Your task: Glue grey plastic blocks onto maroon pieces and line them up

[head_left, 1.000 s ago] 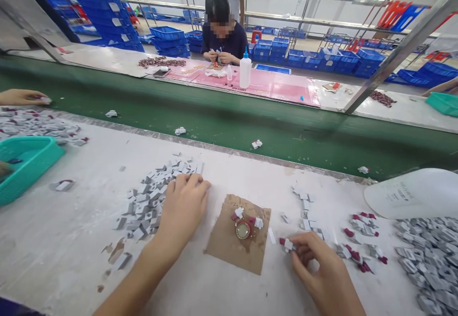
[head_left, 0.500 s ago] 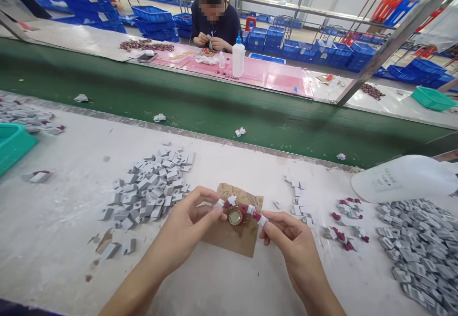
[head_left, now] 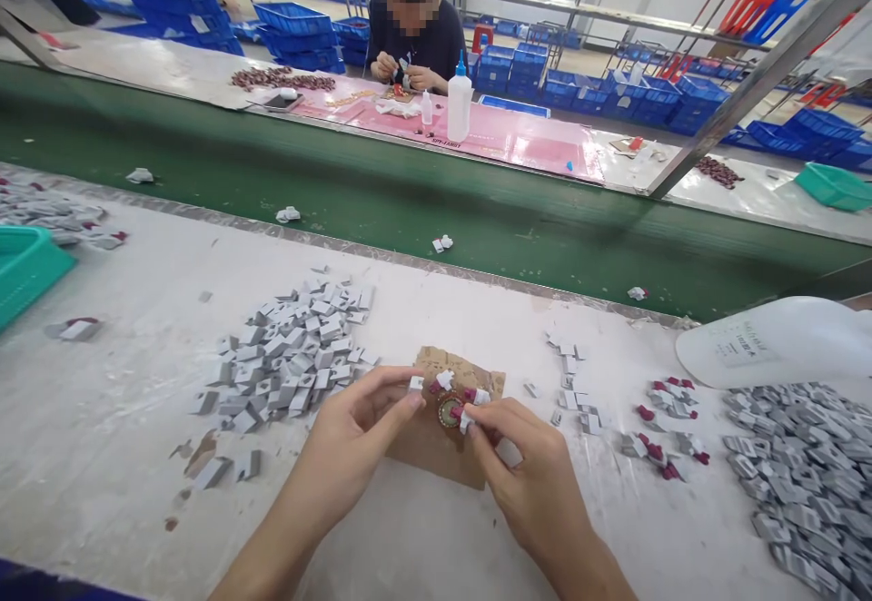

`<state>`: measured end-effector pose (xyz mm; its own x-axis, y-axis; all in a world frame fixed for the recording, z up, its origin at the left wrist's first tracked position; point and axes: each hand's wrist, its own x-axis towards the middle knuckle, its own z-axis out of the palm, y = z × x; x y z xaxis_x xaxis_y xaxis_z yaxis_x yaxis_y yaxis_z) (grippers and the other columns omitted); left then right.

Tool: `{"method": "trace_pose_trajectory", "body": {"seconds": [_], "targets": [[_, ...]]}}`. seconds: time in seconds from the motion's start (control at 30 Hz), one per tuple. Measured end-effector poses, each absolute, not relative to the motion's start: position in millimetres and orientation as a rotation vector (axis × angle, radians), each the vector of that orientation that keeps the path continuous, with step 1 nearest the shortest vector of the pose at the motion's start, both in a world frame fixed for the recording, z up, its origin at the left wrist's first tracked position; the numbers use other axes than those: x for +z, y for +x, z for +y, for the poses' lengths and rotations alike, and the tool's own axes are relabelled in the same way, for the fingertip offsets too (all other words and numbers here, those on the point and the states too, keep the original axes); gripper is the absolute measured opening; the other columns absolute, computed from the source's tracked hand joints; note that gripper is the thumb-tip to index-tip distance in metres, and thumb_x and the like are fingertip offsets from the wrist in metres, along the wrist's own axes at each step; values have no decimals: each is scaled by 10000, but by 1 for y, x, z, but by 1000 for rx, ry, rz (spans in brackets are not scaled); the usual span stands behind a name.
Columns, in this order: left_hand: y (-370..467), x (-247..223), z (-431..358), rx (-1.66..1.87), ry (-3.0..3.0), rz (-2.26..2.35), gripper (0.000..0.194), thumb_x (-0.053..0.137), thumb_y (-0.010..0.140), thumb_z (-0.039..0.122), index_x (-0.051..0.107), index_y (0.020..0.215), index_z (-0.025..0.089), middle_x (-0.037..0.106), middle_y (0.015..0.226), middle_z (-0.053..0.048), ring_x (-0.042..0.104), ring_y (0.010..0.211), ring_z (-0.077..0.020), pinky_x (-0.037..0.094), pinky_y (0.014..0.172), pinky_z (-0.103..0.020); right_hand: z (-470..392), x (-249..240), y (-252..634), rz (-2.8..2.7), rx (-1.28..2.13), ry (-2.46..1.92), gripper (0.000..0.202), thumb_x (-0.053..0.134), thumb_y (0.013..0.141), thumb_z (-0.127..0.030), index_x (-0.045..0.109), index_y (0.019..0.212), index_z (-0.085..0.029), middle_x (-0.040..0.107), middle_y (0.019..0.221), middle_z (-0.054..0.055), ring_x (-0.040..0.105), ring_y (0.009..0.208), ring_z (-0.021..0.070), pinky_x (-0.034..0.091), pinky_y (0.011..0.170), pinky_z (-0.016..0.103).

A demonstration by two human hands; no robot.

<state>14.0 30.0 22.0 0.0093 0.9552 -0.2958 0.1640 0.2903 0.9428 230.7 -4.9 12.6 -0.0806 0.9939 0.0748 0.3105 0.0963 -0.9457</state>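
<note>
Between thumb and forefinger, my left hand (head_left: 364,428) pinches a small white-grey block (head_left: 416,384). My right hand (head_left: 528,456) grips a small white piece with a dark red end (head_left: 465,418), held over a round cap (head_left: 450,409) with a ringed rim. The cap rests on a brown cardboard sheet (head_left: 436,456). Two more white and dark red pieces (head_left: 444,379) (head_left: 480,396) lie near the cap's far side. Left of my hands is a heap of grey blocks (head_left: 292,347).
A large white bottle (head_left: 769,342) lies on its side at the right, beyond a grey parts heap (head_left: 810,465). Small red-and-white pieces (head_left: 658,447) lie nearer. A green belt (head_left: 354,201) carries scattered pieces. Across it sits a person (head_left: 417,38). A green tray (head_left: 27,270) is at left.
My right hand has moved left, bringing its piece over the round cap. My left hand still pinches its block, slightly lower. Pieces on the green belt have shifted left.
</note>
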Motion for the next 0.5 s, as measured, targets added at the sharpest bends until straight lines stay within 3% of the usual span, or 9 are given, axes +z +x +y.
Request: {"method": "trace_pose_trajectory", "body": {"seconds": [0.23,0.5], "targets": [[32,36,35,861,1083,1270,268,802,932,516,829,1095,304,861,982,-46,808,957,-268,653,908,-380,1,21,235,-968,1355,-1261,184,811,978,-425,877,1099,-303,864,1074,62,817,1011,286,660,911,419],[51,40,36,843,1018,1122,264,785,965,481,845,1149,302,830,931,-51,797,933,-267,664,862,-378,11,21,237,-765,1498,-1151,281,901,899,-474,882,1090,-268,887,1086,85,847,1001,318,682,971,493]]}}
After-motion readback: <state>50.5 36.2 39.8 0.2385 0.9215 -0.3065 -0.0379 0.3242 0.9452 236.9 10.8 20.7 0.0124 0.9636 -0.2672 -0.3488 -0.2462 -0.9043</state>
